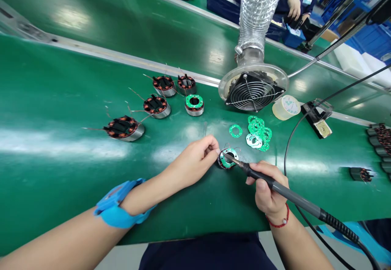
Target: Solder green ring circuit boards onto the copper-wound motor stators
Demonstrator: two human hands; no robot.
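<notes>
My right hand is closed round the grip of a black soldering iron, and the iron's tip rests on a small wound stator topped with a green ring board. My left hand is pinched shut right beside that stator, fingertips at its left edge; whatever they pinch is too thin to make out. A blue strap circles my left wrist and a red cord my right wrist.
Several copper-wound stators lie at the left, one with a green board. Loose green ring boards sit beyond the work. A fume fan on a foil duct, a tape roll, an iron stand and another person's hand are behind.
</notes>
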